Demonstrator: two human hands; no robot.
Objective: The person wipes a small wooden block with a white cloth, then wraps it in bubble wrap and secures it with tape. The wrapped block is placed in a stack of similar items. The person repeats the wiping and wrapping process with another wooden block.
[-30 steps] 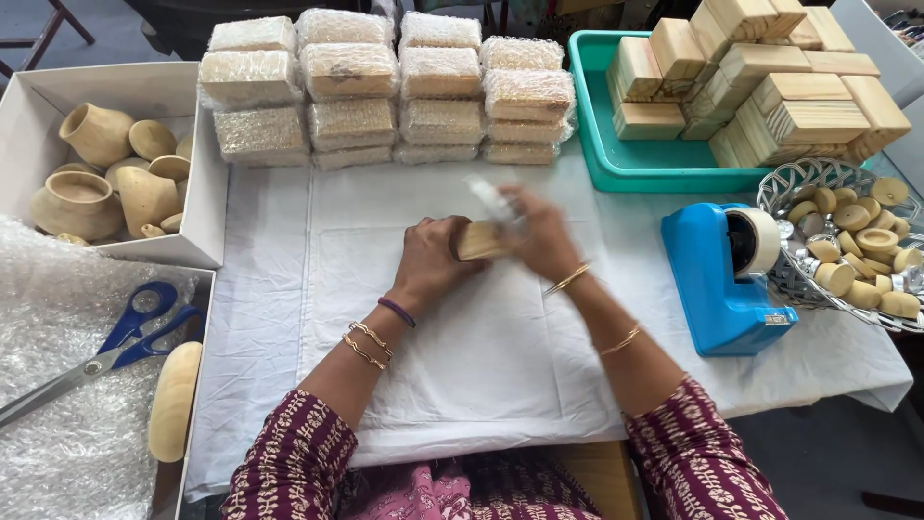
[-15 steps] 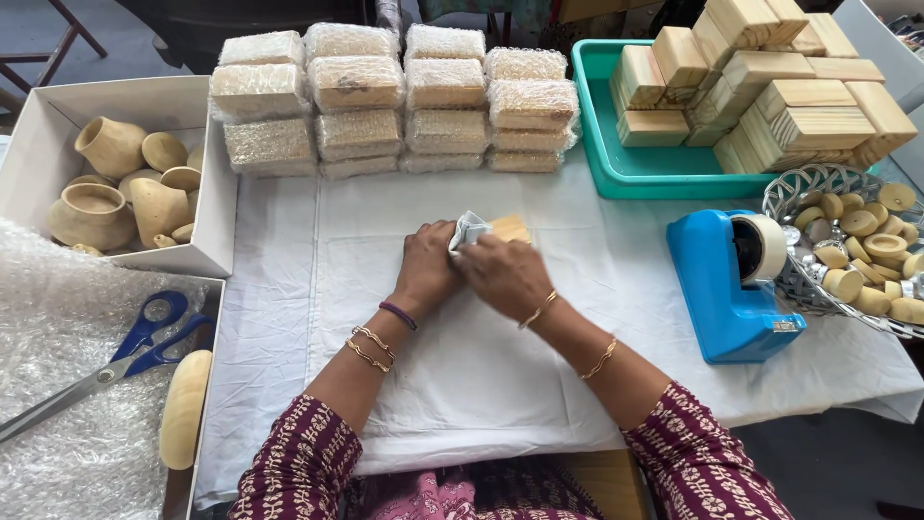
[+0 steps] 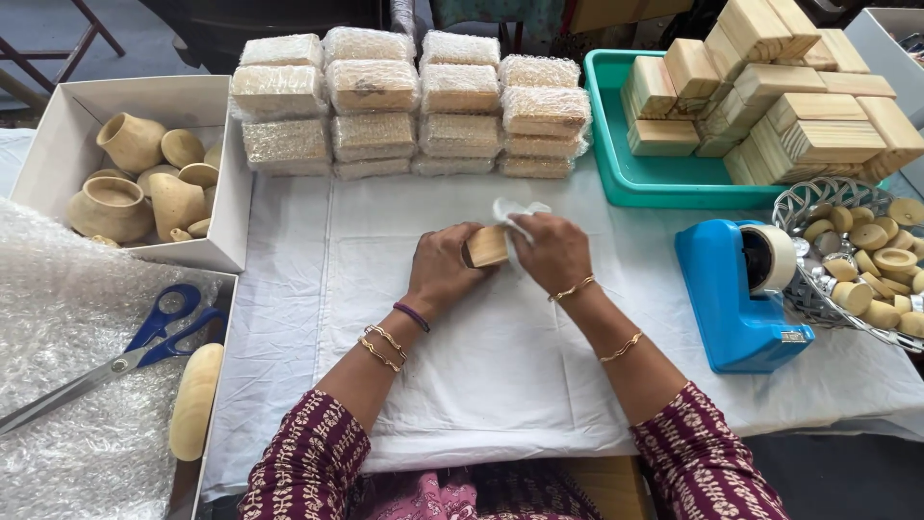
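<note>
**Block gripped at frame centre, wrap bunched at its top**

The left hand [image 3: 445, 273] clasps a small wooden block [image 3: 486, 247] at the centre of the frame, fingers curled round its near end. The right hand [image 3: 553, 252] closes over the block's far side and pinches a scrap of clear wrap [image 3: 517, 211], which sticks up in a crumpled peak just above the knuckles. Both hands rest low over the white cloth [image 3: 481, 385].

A second ago the hands sat a little higher in the frame and a strip of wrap stuck up from the right hand; half a second ago the wrap was bunched between the two hands, over the block. Now the block's pale end shows between the palms, and the wrap is gathered on the right-hand side. The wrapping looks partly done: the wood is still bare at the left end.

Nothing else has shifted. The wrapped stacks [image 3: 414, 101] stand in the upper middle, the green tray [image 3: 616, 173] of bare blocks in the upper right, the blue tape dispenser [image 3: 736, 294] at the right, the scissors [image 3: 125, 351] on bubble wrap at the lower left.
</note>
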